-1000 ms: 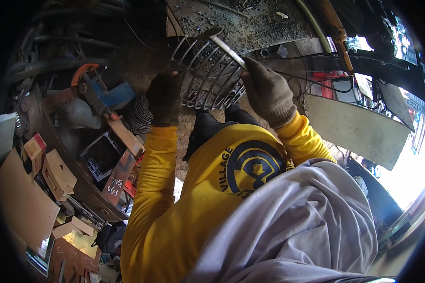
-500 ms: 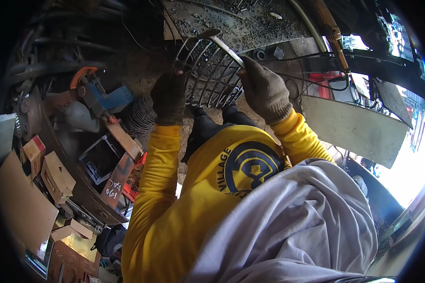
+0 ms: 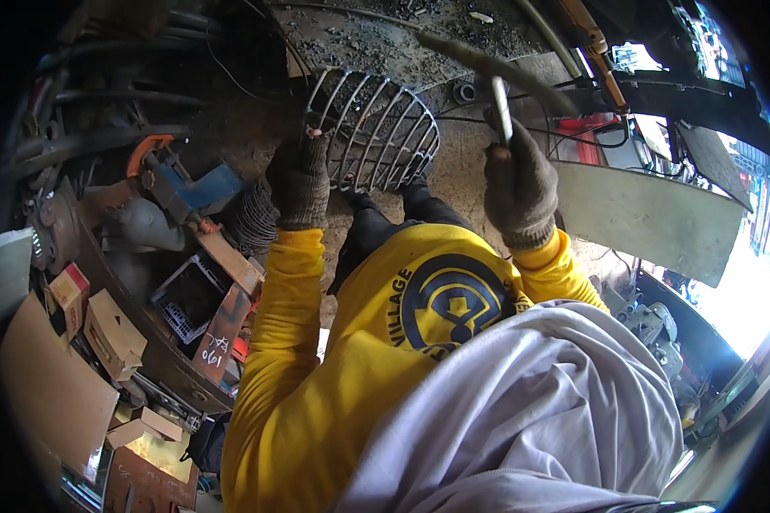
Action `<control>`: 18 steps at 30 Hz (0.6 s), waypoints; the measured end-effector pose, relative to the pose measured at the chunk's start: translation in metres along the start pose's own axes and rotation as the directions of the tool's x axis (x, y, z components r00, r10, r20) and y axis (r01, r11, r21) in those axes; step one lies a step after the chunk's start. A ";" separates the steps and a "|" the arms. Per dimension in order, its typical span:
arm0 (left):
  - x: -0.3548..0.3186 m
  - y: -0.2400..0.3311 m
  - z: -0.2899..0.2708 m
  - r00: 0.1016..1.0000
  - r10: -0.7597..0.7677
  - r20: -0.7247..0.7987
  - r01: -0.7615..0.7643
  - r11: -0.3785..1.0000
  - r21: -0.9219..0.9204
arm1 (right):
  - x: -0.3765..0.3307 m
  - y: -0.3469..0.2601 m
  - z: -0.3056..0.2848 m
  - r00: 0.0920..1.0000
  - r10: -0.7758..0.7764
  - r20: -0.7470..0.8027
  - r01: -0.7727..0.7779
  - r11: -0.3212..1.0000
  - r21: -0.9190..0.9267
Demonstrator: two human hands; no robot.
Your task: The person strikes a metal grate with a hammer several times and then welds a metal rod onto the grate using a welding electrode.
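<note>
Gloved left hand (image 3: 299, 179) steadies domed wire cage (image 3: 375, 128); right hand (image 3: 518, 192) clasps metal rod (image 3: 501, 111)

Yellow long sleeves, dark knit gloves on left hand (image 3: 299, 178) and right hand (image 3: 519, 186).

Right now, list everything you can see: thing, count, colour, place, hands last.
wire guard: one, grey metal, domed, on the floor ahead
rod: one, pale metal, upright above the guard's right side
wire coil: one, dark, left of the guard
power tool: one, blue with orange, far left
crate: one, dark, left clutter
cardboard boxes: several, brown, lower left
metal sheet: one, grey, right
left hand: dark glove, grip on the guard's left rim
right hand: dark glove, grip on the rod
</note>
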State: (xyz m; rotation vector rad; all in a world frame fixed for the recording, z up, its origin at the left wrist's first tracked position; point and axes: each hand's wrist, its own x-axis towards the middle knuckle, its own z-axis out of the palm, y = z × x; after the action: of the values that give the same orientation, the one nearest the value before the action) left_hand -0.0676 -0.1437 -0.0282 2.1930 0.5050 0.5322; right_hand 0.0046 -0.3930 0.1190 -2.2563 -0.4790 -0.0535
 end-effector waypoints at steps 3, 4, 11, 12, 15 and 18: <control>0.003 0.004 0.000 0.999 -0.043 -0.028 0.041 0.997 -0.062 | -0.015 0.022 0.013 0.995 -0.095 0.023 0.097 0.992 -0.084; 0.001 -0.006 0.001 0.999 0.023 -0.031 -0.023 1.000 0.007 | -0.012 0.025 0.013 0.982 -0.054 0.180 0.102 0.957 -0.270; -0.001 -0.003 -0.001 0.995 -0.104 -0.002 0.104 0.994 0.022 | -0.016 0.026 0.008 0.982 -0.071 0.177 0.113 0.964 -0.240; 0.000 -0.003 -0.002 0.993 -0.120 0.019 0.120 0.993 -0.012 | -0.013 0.025 0.011 0.981 -0.094 0.170 0.131 0.967 -0.219; 0.001 -0.001 -0.003 0.987 -0.154 0.042 0.157 0.985 -0.069 | -0.015 0.009 -0.002 0.995 -0.012 0.098 0.032 0.979 -0.202; -0.002 -0.004 0.001 0.990 -0.137 -0.029 0.135 0.988 -0.075 | -0.014 0.023 0.006 0.980 -0.017 0.197 0.071 0.959 -0.273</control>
State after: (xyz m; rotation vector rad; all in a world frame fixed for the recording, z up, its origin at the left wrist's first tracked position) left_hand -0.0693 -0.1434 -0.0323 2.0661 0.6391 0.5076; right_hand -0.0009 -0.4071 0.0959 -2.5417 -0.6607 0.0815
